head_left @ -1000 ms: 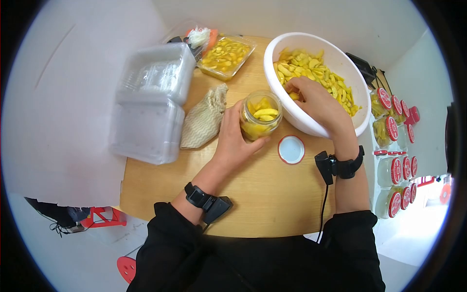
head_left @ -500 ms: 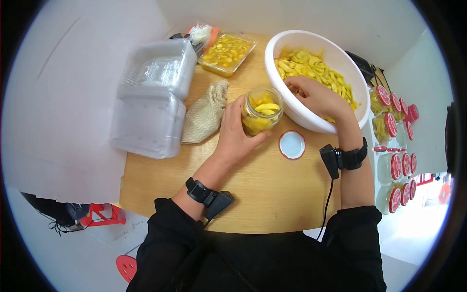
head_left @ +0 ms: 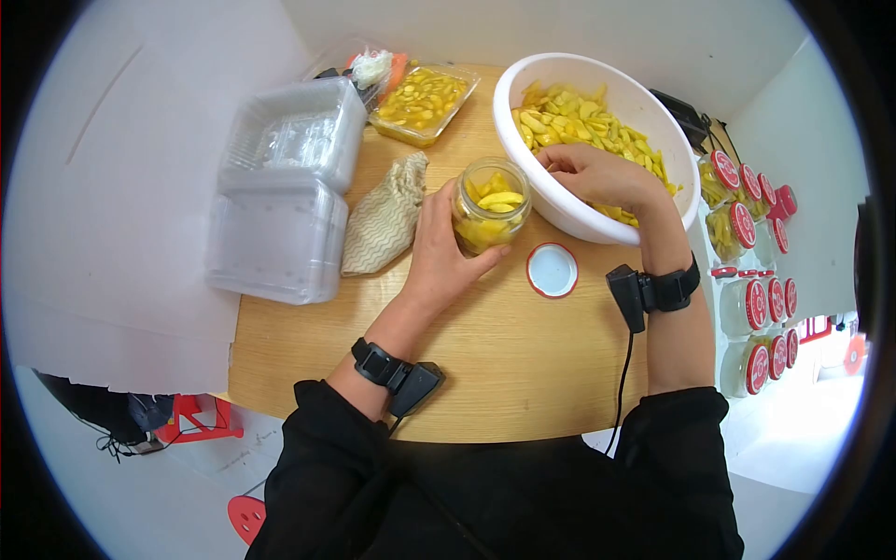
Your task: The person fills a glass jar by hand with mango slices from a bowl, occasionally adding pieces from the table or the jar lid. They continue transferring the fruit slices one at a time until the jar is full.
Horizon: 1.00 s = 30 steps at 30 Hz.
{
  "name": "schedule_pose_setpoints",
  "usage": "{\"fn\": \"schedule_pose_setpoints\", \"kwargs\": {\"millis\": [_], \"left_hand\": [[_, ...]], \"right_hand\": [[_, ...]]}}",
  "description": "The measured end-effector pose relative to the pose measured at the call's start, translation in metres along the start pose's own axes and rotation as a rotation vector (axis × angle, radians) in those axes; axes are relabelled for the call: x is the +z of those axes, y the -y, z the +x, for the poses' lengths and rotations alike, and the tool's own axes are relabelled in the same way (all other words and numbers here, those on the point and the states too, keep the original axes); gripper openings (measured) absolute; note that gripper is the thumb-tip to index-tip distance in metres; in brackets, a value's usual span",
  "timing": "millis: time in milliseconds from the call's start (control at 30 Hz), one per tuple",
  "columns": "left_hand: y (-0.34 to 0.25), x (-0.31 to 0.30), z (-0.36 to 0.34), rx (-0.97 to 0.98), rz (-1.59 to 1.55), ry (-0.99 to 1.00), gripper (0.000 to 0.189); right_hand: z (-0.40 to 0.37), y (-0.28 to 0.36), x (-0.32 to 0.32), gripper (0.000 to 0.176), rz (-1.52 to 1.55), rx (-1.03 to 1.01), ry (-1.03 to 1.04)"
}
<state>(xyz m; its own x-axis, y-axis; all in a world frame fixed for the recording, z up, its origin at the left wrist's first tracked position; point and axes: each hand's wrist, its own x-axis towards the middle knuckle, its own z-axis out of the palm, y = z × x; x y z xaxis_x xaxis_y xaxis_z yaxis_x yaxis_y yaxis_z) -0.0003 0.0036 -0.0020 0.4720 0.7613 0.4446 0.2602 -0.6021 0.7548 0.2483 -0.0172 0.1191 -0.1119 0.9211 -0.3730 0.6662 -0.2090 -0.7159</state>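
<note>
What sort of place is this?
Probably a small food-packing workspace: a white tub holds yellow slices, an open jar in the left hand holds similar pieces, and red-lidded jars are lined up at the right.

The jar (head_left: 481,230) was located against the fingers of the left hand (head_left: 441,261), with fruit pieces (head_left: 499,201) inside it. The basin (head_left: 590,222) stood right of those fingers; the fingers of the right hand (head_left: 607,175) were inside its rim, at the fruit slices (head_left: 597,121). The lid (head_left: 553,271) lay on the table (head_left: 504,364), right of the left thumb. The cloth bundle (head_left: 385,219) lay left of the left fingers, the plastic container (head_left: 275,238) farther left. The filled tray (head_left: 420,103) lay beyond the left fingers. The capped jars (head_left: 744,308) were right of the right fingers, past the basin.
</note>
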Motion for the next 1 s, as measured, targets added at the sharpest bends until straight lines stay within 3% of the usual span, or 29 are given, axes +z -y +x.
{"fn": "schedule_pose_setpoints", "kwargs": {"millis": [567, 667, 767, 1000], "left_hand": [[-0.001, 0.000, 0.001, -0.027, -0.035, 0.011, 0.097], [0.000, 0.000, 0.001, -0.025, -0.037, 0.015, 0.098], [0.000, 0.000, 0.001, -0.015, -0.020, 0.010, 0.098], [0.002, 0.001, 0.000, -0.007, -0.005, -0.001, 0.098]], "right_hand": [[-0.003, 0.001, -0.002, 0.016, 0.099, -0.057, -0.104], [-0.010, 0.005, -0.002, 0.013, 0.237, -0.116, -0.121], [-0.003, -0.004, 0.000, 0.011, 0.233, -0.148, -0.272], [-0.013, 0.015, 0.014, 0.015, 0.349, -0.432, -0.437]]}}
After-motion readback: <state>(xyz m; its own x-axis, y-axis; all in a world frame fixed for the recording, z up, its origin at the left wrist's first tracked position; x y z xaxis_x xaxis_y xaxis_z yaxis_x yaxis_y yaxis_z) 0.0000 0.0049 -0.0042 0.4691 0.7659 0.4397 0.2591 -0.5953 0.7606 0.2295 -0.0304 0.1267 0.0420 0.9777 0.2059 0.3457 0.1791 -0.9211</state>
